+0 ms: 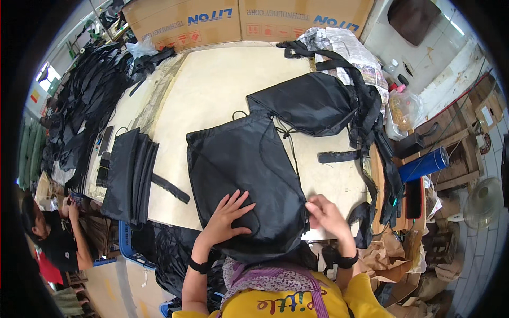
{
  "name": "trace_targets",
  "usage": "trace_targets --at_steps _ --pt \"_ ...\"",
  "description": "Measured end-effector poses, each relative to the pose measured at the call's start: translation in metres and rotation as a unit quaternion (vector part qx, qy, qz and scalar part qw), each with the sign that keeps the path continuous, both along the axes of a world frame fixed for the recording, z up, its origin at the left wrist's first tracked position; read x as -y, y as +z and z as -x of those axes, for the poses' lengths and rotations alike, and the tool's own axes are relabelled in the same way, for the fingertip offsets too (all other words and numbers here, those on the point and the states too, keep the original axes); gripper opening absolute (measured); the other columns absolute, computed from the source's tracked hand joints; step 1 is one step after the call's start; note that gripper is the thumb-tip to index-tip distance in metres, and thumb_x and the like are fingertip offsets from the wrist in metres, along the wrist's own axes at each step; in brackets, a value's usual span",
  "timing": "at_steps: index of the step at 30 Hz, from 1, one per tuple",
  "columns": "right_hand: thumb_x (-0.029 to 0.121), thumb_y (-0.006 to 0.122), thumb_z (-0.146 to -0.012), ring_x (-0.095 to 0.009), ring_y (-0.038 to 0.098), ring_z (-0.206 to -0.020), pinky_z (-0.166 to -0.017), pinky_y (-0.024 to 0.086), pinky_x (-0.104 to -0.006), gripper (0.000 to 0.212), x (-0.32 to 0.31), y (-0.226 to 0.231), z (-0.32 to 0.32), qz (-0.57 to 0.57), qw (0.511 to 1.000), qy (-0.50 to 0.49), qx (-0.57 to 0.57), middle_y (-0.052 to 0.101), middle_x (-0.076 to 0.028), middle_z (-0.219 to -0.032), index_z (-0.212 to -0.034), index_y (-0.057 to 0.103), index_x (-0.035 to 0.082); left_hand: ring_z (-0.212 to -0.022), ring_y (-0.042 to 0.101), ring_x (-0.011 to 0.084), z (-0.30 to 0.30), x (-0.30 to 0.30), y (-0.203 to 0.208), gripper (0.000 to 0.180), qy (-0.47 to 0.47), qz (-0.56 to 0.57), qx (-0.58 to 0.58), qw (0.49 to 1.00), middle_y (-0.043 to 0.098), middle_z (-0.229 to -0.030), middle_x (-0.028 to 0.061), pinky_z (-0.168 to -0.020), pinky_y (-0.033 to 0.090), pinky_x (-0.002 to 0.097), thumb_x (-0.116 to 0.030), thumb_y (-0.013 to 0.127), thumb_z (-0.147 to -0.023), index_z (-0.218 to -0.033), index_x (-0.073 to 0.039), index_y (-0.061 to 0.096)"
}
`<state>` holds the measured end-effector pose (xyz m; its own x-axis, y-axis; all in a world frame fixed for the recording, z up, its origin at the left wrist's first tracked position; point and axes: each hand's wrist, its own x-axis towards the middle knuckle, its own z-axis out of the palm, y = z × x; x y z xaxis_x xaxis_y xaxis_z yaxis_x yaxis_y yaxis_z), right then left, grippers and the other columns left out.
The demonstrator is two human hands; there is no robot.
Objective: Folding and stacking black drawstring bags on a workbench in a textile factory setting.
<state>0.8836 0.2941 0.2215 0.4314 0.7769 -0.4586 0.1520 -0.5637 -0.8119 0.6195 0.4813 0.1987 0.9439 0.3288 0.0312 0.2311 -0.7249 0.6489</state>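
A black drawstring bag lies flat on the pale worktable, its gathered end away from me. My left hand rests on the bag's near part, fingers spread. At the bag's lower right edge, the fingers of my right hand are curled together. A thin black cord runs down the bag's right side to those fingertips, which appear to pinch it; the exact grip is partly hidden. Beyond this bag lies a second black bag, its narrow end touching the first bag's top.
Folded black fabric pieces are stacked at left, near a heap of black strips. Cardboard boxes line the back. On the right are more black strips, a blue cylinder and a phone. Another person works at far left.
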Motion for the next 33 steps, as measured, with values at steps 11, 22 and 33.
trace_targets --at_steps 11,22,33 --pt "0.002 0.058 -0.092 -0.012 0.061 -0.081 -0.072 0.051 -0.0263 0.030 -0.015 -0.026 -0.018 -0.328 0.701 -0.128 -0.619 0.064 -0.009 -0.101 -0.122 0.053 -0.002 -0.145 0.024 0.0288 0.004 -0.002 -0.001 0.076 -0.008 0.019 0.000 1.000 0.034 -0.154 0.0074 -0.118 0.017 0.0470 -0.030 0.083 -0.065 -0.136 -0.018 0.056" --pt "0.008 0.060 -0.086 -0.029 0.062 -0.104 -0.090 0.047 -0.0379 0.026 -0.061 0.048 0.047 -0.294 0.804 0.478 0.197 0.061 -0.010 -0.124 -0.112 0.066 0.008 -0.145 0.025 0.0291 0.008 -0.006 -0.008 0.074 -0.017 0.011 0.017 1.000 0.036 -0.153 0.0084 -0.117 0.019 0.0465 -0.030 0.083 -0.067 -0.134 -0.014 0.056" --pt "0.013 0.055 -0.093 -0.032 0.038 -0.137 -0.114 0.027 -0.0449 0.048 -0.087 -0.031 0.018 -0.247 0.846 0.403 0.246 0.043 -0.017 -0.146 -0.138 0.045 0.002 -0.145 0.025 0.0290 0.006 -0.005 -0.008 0.073 -0.006 0.024 0.031 0.999 0.039 -0.151 0.0086 -0.118 0.016 0.0477 -0.028 0.086 -0.063 -0.129 -0.013 0.060"
